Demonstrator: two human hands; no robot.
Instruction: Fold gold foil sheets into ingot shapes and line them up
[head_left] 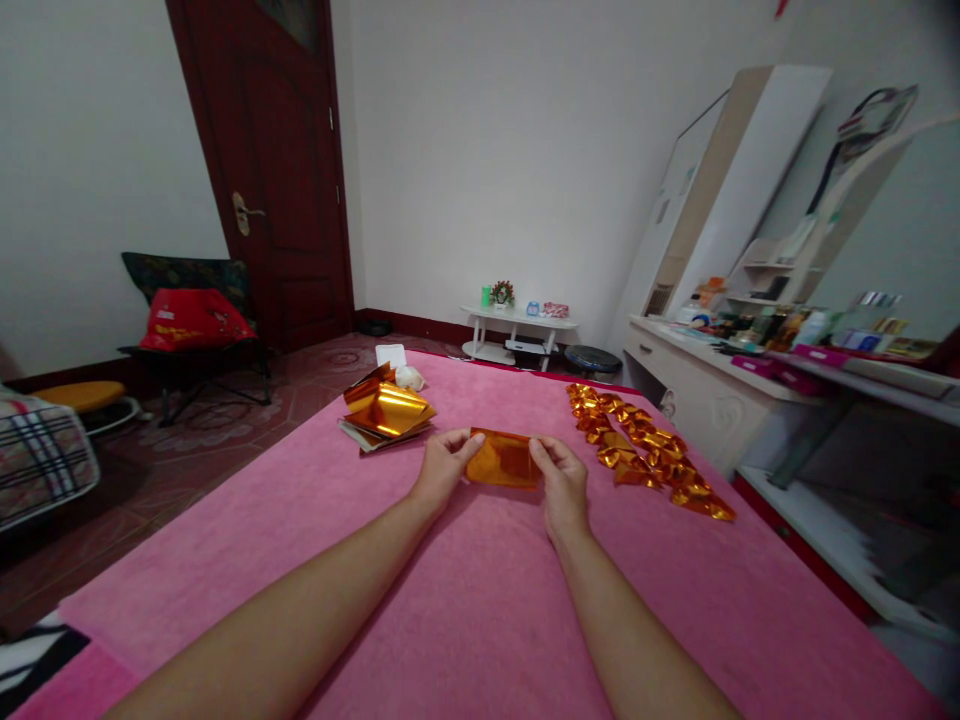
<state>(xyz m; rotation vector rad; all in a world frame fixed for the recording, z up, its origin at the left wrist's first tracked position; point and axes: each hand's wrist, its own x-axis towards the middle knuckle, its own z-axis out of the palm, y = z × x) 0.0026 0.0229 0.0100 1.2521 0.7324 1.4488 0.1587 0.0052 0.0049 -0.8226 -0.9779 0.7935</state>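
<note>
Between my two hands a piece of shiny gold foil paper (502, 460) is stretched out flat, just above the pink cloth. My left hand (444, 465) pinches its left edge, thumb on top. On the opposite edge my right hand (561, 480) grips it in the same way. Beyond my left hand lies a stack of gold foil sheets (390, 408), curling upward. Off to the right, rows of folded gold foil pieces (645, 440) rest on the cloth.
The pink cloth (315, 580) covers the surface before me. A white crumpled item (409, 377) and a small white box (390, 355) sit behind the stack. At right stands a white dresser (705, 400) with bottles; a low white table (517, 318) is by the wall.
</note>
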